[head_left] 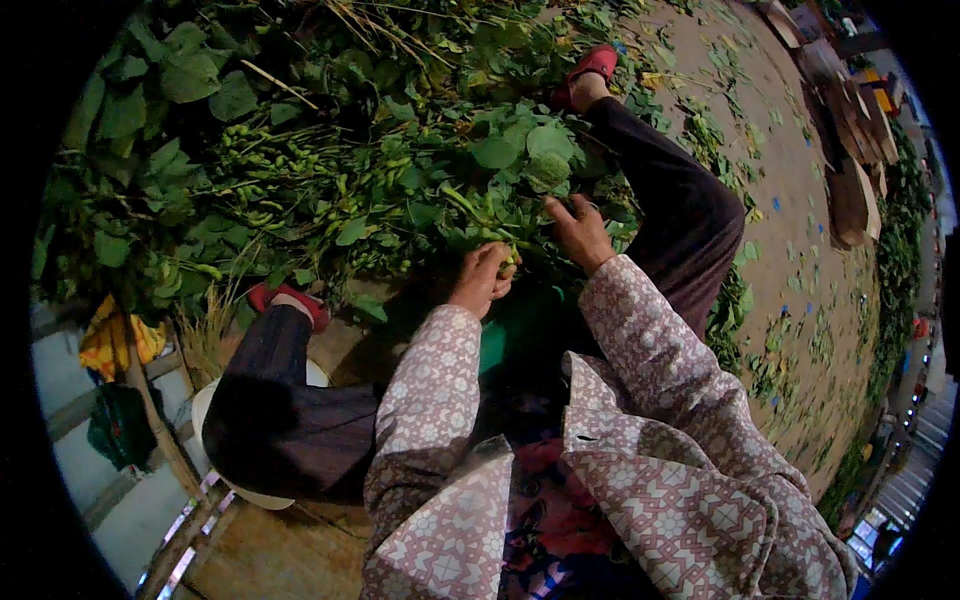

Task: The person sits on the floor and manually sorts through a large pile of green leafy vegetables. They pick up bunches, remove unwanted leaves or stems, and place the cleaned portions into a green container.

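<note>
My left hand (486,276) is closed around a few green bean pods (510,264), above the near edge of the plant heap. To its right, my right hand (582,234) hovers palm down over leafy stems with its thumb and fingers parted; whether it touches a stem I cannot tell. Bean plants with plump green pods (259,169) and broad leaves (551,142) lie piled before me. Below my hands, between my knees, is a green container (493,346), mostly hidden by shadow and sleeves.
My legs straddle the spot, with a red shoe (598,67) at the right and another (319,311) at the left. Loose leaves litter the concrete floor (780,300). Cardboard boxes (851,199) stand at the far right. A wooden pole (150,405) and yellow cloth (105,341) are at left.
</note>
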`<state>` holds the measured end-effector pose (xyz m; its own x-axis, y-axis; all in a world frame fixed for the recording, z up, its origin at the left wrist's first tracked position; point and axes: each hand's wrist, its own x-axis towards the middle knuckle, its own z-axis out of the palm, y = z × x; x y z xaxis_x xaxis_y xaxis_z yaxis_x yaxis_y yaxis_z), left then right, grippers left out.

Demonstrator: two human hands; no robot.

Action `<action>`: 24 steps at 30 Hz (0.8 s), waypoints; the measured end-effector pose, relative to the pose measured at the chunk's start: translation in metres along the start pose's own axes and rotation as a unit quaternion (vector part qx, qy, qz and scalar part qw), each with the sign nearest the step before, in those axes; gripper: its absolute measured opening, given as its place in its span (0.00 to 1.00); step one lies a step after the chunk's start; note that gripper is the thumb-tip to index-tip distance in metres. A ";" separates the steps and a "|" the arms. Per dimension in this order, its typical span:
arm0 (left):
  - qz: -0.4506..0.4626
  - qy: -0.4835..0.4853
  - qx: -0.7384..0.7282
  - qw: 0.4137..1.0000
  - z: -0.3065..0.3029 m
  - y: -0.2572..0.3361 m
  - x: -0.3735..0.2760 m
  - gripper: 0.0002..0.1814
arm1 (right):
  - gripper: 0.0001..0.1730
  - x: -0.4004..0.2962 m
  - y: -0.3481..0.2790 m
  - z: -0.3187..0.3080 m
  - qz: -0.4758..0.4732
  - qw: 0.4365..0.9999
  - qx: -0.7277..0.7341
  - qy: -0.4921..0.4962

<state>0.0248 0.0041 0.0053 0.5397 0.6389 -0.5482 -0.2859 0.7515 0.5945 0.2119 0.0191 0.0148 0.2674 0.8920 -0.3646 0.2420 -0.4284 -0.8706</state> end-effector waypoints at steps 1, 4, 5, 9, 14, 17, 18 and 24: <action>-0.003 -0.005 0.002 1.000 0.002 0.001 -0.001 0.10 | 0.27 0.003 0.006 0.000 -0.004 0.999 -0.017 -0.036; -0.005 -0.012 -0.042 0.999 -0.004 0.000 -0.002 0.10 | 0.25 -0.004 -0.008 0.003 0.067 0.993 0.052 -0.082; -0.004 -0.014 -0.064 0.998 -0.008 0.000 -0.002 0.09 | 0.24 -0.009 -0.016 0.005 0.094 0.988 0.075 -0.093; -0.012 -0.016 -0.108 0.994 -0.009 0.001 0.002 0.08 | 0.10 -0.016 -0.012 0.006 0.123 0.978 0.155 -0.068; 0.015 0.005 -0.140 0.990 -0.006 0.006 -0.002 0.07 | 0.05 -0.028 -0.026 0.006 0.149 0.959 0.227 -0.076; 0.007 0.013 -0.159 0.987 -0.008 0.005 0.000 0.05 | 0.05 -0.030 -0.022 0.010 0.153 0.955 0.250 -0.050; 0.008 0.014 -0.156 0.988 -0.009 0.005 0.001 0.04 | 0.04 -0.031 -0.022 0.011 0.150 0.953 0.258 -0.052; 0.011 0.023 -0.106 0.994 -0.010 0.007 0.001 0.07 | 0.04 -0.037 -0.026 0.011 0.139 0.949 0.278 -0.049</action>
<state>0.0154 0.0115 0.0025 0.4962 0.6581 -0.5663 -0.4591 0.7525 0.4722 0.1850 -0.0009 0.0476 0.1543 0.7760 -0.6116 -0.3618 -0.5317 -0.7658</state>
